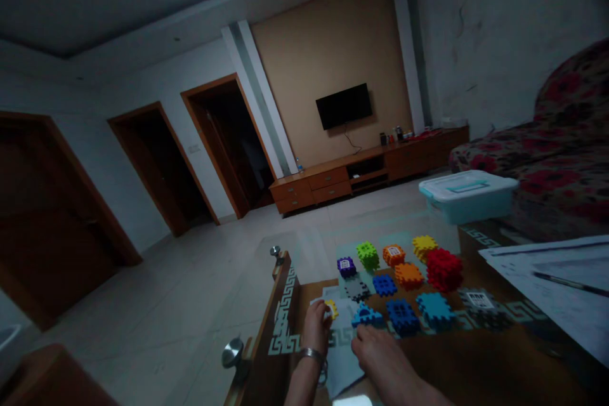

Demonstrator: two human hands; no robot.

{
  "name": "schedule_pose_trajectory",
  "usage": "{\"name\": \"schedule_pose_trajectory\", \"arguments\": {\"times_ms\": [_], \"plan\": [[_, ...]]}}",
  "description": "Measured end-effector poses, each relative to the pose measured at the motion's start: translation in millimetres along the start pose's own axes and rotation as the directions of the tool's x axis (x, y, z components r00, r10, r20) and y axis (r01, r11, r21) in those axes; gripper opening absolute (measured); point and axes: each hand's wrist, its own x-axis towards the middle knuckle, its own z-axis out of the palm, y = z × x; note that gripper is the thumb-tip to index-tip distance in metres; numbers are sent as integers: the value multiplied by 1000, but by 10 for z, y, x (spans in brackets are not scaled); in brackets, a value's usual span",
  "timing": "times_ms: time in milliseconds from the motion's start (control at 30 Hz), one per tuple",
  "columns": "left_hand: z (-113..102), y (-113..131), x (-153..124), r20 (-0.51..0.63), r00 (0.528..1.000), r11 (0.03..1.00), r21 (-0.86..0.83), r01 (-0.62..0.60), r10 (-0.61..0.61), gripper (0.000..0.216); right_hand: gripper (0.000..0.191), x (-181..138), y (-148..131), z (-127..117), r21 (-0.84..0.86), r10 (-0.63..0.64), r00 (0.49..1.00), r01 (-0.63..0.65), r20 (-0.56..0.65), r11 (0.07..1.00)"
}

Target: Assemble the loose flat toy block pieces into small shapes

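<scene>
Several colourful interlocking toy blocks lie on a glass-topped wooden table [476,368]. My left hand [316,325], a bangle on its wrist, is curled around a small yellow block [332,309] near the table's left edge. My right hand [380,355] rests palm down with its fingertips touching a blue triangular block [366,316]. Just beyond are a dark blue block [402,315], a light blue block [435,309], a grey block [356,288] and a red cube [444,268]. Further back sit purple [346,266], green [368,254], orange [394,254] and yellow [424,245] blocks.
A sheet of paper [343,361] lies under my hands. Papers with a pen [561,285] cover the table's right side. A teal lidded plastic box [466,195] stands at the far end beside a floral sofa [552,158]. Tiled floor, a TV cabinet [361,172] and doorways lie beyond.
</scene>
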Motion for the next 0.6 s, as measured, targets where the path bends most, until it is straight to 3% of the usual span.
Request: {"name": "schedule_pose_trajectory", "arguments": {"times_ms": [200,400,600], "plan": [[35,230,419,56,996,997,47,-68,65,18,32,114,23,158,25,-101,995,102,-27,995],[146,598,765,274,956,989,76,-127,102,54,26,264,108,502,77,-113,984,125,-140,989],[224,760,1030,472,880,974,169,-147,51,67,20,304,67,399,134,-103,978,129,-183,983]]}}
